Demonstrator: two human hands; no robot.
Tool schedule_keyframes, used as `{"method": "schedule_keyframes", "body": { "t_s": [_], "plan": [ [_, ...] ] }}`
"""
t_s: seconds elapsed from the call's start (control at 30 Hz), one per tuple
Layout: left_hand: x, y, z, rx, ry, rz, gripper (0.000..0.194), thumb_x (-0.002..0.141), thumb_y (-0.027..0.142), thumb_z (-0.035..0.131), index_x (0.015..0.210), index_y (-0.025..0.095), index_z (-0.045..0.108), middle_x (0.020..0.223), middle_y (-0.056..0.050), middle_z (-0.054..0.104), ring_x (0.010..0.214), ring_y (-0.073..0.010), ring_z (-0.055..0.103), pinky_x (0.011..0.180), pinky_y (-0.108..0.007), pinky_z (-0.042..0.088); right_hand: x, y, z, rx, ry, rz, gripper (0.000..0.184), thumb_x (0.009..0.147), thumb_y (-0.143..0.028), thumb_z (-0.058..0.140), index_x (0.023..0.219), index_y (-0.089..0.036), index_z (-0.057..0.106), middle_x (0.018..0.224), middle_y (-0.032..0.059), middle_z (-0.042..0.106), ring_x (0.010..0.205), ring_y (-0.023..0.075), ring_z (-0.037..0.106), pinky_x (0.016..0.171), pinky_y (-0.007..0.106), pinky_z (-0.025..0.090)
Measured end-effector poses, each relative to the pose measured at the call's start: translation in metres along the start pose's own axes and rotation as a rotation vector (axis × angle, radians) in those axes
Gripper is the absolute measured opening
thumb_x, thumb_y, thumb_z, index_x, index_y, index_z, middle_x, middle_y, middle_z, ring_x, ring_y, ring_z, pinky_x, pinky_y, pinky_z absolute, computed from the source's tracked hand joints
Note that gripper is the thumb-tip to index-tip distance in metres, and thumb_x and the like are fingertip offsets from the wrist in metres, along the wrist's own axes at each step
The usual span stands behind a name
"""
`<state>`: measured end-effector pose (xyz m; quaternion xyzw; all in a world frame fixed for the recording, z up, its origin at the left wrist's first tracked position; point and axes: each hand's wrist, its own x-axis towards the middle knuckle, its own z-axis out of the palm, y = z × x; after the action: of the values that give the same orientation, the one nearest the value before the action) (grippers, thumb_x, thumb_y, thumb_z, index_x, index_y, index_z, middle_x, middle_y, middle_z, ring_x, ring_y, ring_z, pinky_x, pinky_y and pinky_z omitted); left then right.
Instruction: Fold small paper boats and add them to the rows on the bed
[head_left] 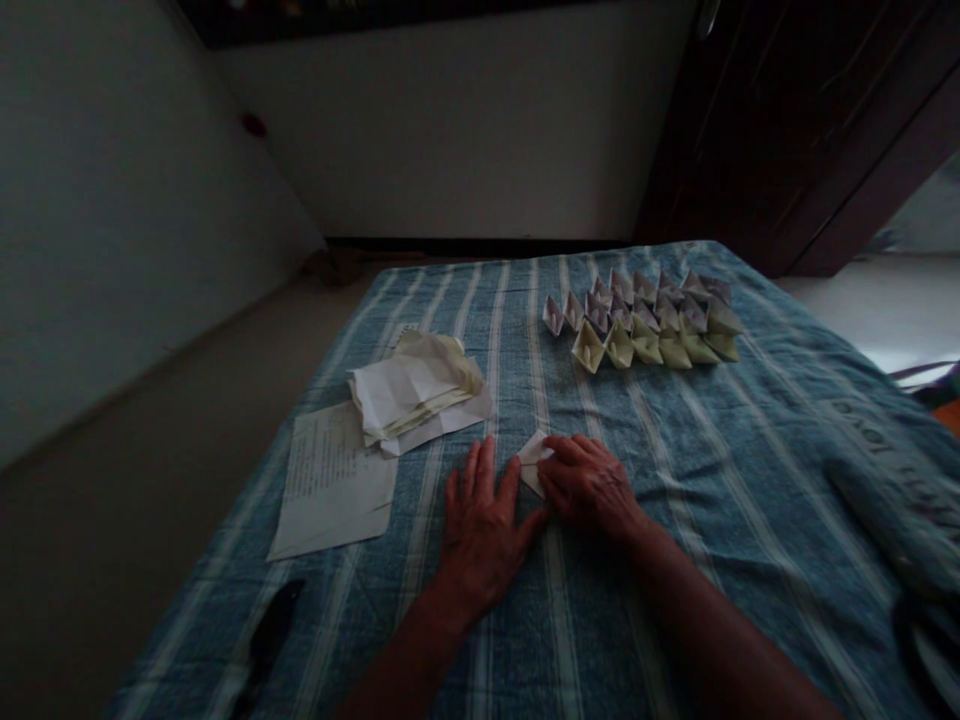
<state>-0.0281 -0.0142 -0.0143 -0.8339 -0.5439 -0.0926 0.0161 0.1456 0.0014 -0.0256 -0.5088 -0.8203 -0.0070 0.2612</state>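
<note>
In front of me, the small white folded paper (534, 451) lies near the middle of the striped tablecloth (517, 390), pointed corner away, partly hidden.

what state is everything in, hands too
left hand: open, palm down
right hand: fingers bent onto the small paper
small paper: folded, partly covered
paper shapes: folded, in rows
paper pile: creased, uneven
printed sheet: lying flat
cloth: spread out, wrinkled
</note>
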Motion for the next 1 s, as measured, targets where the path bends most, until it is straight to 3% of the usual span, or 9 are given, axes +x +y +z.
{"method": "schedule_keyframes", "body": {
  "t_s": [0.47,1.0],
  "plan": [
    [0.004,-0.0012,-0.0005,-0.067,-0.002,0.025,0.054,0.087,0.047,0.056,0.135,0.022,0.053,0.154,-0.018,0.028,0.142,-0.0387,0.022,0.107,-0.06,0.03,0.0007,-0.0018,-0.0036,-0.001,0.003,-0.002,0.018,0.089,-0.02,0.056,0.075,-0.021,0.066,0.094,0.0056,0.065,0.08,0.0191,0.053,0.072,0.032,0.04],
    [0.0072,0.0028,-0.0021,-0.008,0.0,0.064,0.052,0.089,0.046,0.053,0.13,0.015,0.056,0.149,-0.024,0.035,0.141,-0.0387,0.025,0.105,-0.06,0.033,0.0,-0.001,-0.0013,-0.041,0.0,-0.027,0.017,0.088,-0.017,0.054,0.074,-0.02,0.064,0.099,0.0064,0.065,0.081,0.0192,0.053,0.071,0.033,0.041]
  ]
}}
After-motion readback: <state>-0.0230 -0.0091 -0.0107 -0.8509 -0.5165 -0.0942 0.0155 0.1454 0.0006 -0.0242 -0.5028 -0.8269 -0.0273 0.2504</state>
